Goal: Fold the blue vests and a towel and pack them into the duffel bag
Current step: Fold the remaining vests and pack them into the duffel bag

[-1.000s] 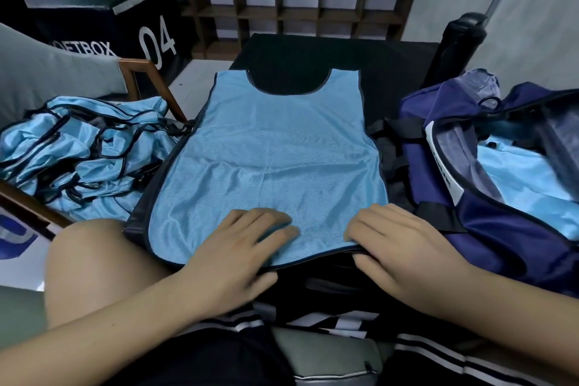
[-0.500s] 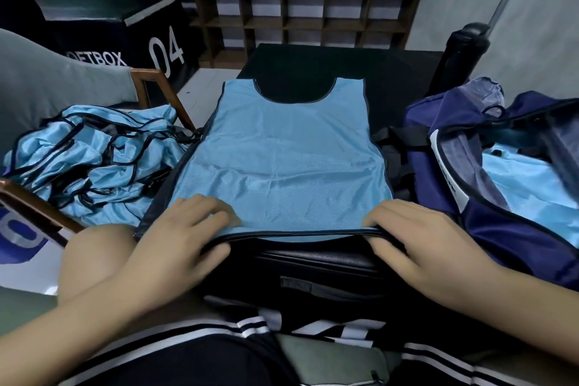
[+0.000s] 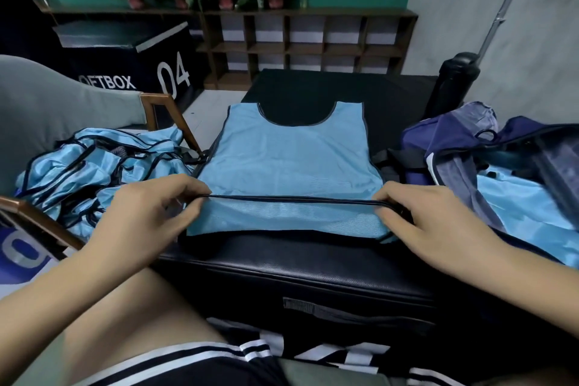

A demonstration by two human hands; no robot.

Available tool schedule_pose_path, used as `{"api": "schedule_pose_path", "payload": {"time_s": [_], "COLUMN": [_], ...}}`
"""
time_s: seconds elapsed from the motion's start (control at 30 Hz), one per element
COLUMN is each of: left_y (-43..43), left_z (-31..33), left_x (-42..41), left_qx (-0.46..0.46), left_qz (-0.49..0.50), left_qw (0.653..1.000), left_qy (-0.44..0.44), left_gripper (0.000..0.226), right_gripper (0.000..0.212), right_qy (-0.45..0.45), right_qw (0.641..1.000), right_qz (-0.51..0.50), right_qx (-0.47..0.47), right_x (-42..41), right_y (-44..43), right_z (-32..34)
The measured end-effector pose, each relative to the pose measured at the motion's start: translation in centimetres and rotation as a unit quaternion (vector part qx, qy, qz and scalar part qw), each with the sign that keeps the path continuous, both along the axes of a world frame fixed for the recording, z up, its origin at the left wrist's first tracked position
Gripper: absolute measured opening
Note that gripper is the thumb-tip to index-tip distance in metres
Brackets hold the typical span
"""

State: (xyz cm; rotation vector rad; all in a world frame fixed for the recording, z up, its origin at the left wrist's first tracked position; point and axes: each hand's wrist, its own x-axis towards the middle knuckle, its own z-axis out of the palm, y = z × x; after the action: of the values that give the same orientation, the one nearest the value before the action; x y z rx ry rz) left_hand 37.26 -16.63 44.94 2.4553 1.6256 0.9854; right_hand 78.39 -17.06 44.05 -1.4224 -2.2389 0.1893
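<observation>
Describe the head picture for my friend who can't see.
The left hand and right hand pinch the dark-trimmed hem of a light blue mesh vest spread on a black padded bench. Crumpled blue vests lie left; an open navy duffel bag sits right.

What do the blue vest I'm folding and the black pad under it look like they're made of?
Blue vest: likely synthetic mesh, matte; a fine perforated weave shows near the hem. Black pad: probably vinyl or faux leather, slightly glossy; pebbled grain catches the light.
</observation>
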Motion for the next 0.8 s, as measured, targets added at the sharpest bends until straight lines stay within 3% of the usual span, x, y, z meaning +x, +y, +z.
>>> {"api": "schedule_pose_path", "payload": {"time_s": [0.33,0.43,0.57,0.8], "left_y": [1.3,1.6,2.1,2.0], "left_z": [1.3,1.4,1.9,3.8], "left_x": [-1.5,-1.9,-2.3,-2.2], "left_qx": [-0.009,-0.030,-0.115,-0.184], "left_qz": [0.048,0.054,0.000,-0.031], "left_qw": [0.999,0.995,0.965,0.912], "left_qy": [-0.007,-0.085,-0.237,-0.364], "left_gripper": [0.030,0.033,0.018,0.023], "right_gripper": [0.013,0.013,0.008,0.008], "right_qy": [0.051,0.082,0.140,0.247], "right_qw": [0.998,0.996,0.988,0.963], "right_qz": [-0.033,-0.028,-0.011,-0.010], "right_qx": [-0.001,-0.023,-0.064,-0.108], "right_x": [1.3,1.5,1.6,1.2], "right_y": [0.6,0.8,1.2,1.4], "right_z": [2.9,3.4,3.9,5.2]}}
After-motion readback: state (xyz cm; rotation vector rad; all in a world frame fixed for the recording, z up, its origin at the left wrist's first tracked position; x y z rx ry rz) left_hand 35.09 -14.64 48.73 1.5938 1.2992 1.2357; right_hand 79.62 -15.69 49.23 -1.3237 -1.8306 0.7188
